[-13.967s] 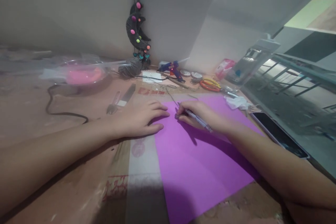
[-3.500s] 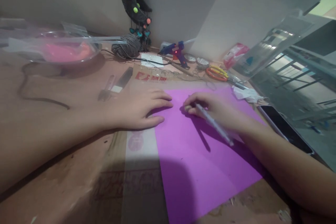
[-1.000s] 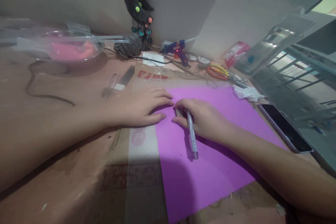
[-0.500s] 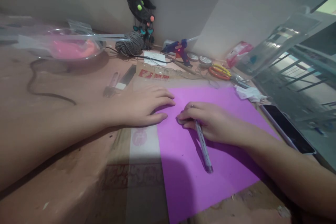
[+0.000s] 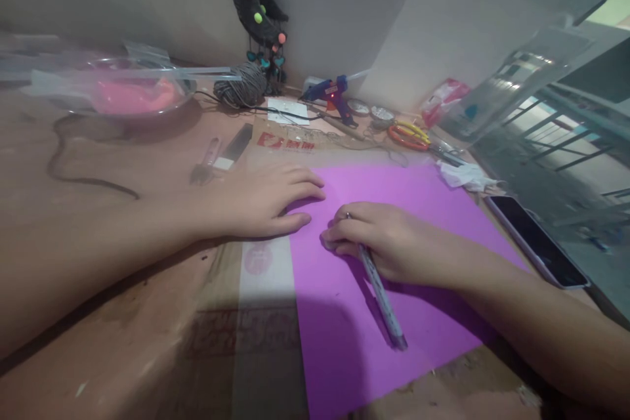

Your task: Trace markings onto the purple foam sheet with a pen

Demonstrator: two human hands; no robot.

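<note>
A purple sheet of paper [image 5: 335, 341] lies flat over brown cardboard. My left hand [image 5: 275, 200] rests palm down at its upper left edge, fingers stretched out and a little apart, holding nothing. Over the middle of the sheet, my right hand [image 5: 378, 236] is closed around a grey patterned pen [image 5: 381, 298]. The pen slants back towards me, and a small shiny bit of it shows between the fingers. At the thumb and fingertips a small greyish thing [image 5: 327, 244] is pinched against the paper; its kind is unclear.
Behind the sheet are a blue glue gun [image 5: 337, 97], grey yarn ball [image 5: 239, 85], scissors [image 5: 411, 136] and a cutter [image 5: 236, 144]. A clear bowl [image 5: 142, 111] with pink contents stands left. On the right lie a phone [image 5: 536, 239] and crumpled white tissue [image 5: 467, 177].
My right hand has moved a little towards me and left over the purple paper, with the pen in it. My left hand stays in place on the paper's edge.
</note>
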